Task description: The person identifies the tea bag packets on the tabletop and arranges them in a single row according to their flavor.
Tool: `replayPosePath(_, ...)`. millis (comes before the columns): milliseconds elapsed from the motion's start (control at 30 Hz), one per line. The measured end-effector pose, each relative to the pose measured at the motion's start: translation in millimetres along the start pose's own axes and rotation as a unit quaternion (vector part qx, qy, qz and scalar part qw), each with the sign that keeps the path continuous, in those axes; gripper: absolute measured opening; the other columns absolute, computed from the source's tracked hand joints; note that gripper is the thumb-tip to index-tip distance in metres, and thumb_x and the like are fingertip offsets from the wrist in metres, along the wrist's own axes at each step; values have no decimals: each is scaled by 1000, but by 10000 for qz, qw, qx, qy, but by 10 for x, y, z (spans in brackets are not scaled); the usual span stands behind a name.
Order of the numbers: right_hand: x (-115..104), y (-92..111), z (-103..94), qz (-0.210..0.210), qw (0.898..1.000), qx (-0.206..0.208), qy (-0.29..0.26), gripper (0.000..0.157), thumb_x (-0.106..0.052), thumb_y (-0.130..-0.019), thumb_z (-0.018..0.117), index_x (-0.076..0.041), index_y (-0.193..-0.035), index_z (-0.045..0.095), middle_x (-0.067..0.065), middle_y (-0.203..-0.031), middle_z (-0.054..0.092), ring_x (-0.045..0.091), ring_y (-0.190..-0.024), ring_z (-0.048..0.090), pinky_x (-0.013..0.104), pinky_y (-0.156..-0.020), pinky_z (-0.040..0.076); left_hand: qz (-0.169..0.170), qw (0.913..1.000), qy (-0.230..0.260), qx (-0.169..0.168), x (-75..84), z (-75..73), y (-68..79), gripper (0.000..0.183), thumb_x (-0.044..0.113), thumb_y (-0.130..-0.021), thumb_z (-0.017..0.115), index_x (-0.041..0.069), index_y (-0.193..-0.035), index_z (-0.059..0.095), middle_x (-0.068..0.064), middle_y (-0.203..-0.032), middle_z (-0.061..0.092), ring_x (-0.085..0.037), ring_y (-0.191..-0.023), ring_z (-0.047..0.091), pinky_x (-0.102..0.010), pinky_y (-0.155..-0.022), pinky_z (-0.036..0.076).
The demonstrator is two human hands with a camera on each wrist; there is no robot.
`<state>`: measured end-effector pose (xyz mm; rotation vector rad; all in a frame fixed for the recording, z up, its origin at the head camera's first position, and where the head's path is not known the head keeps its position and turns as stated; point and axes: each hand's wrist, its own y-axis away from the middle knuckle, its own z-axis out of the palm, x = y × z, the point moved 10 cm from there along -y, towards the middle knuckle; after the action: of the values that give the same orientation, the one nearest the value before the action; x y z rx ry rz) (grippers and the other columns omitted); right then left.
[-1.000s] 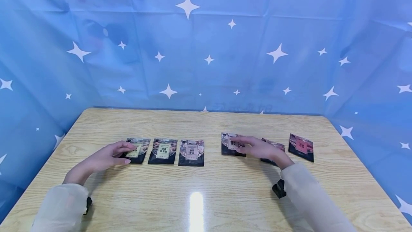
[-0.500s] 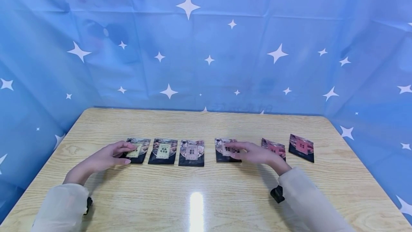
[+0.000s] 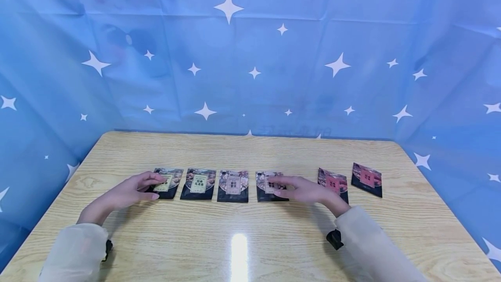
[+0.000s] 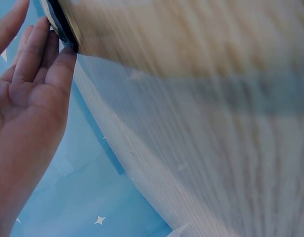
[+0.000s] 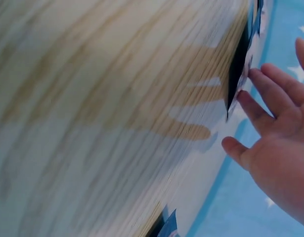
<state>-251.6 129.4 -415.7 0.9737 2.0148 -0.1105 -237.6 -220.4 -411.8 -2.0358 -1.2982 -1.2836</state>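
Observation:
In the head view, my left hand (image 3: pixel 127 193) rests its fingertips on the leftmost tea sachet (image 3: pixel 168 191), a dark one with a yellow label. Beside it lie a second yellow-labelled tea sachet (image 3: pixel 198 184) and one with a pale pink label (image 3: pixel 233 186). The fingers of my right hand (image 3: pixel 307 191) touch the right part of another pale-labelled tea sachet (image 3: pixel 264 190), partly covering it. In the right wrist view, the fairly straight fingertips (image 5: pixel 244 97) meet that sachet's face. The left wrist view shows extended fingers (image 4: pixel 30 61) against a sachet's edge.
Right of my right hand lie two red-labelled sachets, a nearer one (image 3: pixel 333 182) close to the wrist and a tilted farther one (image 3: pixel 366 179). All lie on a wood-grain table (image 3: pixel 188 238). A blue star-patterned cloth (image 3: pixel 266 90) hangs behind and beside it.
My right hand has slid the pale-labelled sachet leftward and slightly toward me, closer to the row of three. The nearer red-labelled sachet is less covered now. My left hand has stayed put.

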Motion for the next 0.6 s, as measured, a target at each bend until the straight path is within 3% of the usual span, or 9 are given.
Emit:
replayPosePath(233,-85,-3,32,2,10000,-47,25,51,-29,-98,44,-8,-142,32,16,-146,26,36,-135,14,53,-104,19,-2,10000,4,-20,-3,0,4,48,11,-88,60,-8,-127,39,-29,-133,39,-44,-124,33,-41,-88,43)
replayPosePath(600,-109,-14,55,66,9999,-93,23,53,-32,-97,45,-9,-143,31,14,-146,27,34,-134,19,52,-102,24,-10,10000,67,-31,11,0,10,47,10,-88,60,-8,-126,39,-29,-134,38,-44,-124,32,-43,-89,42)
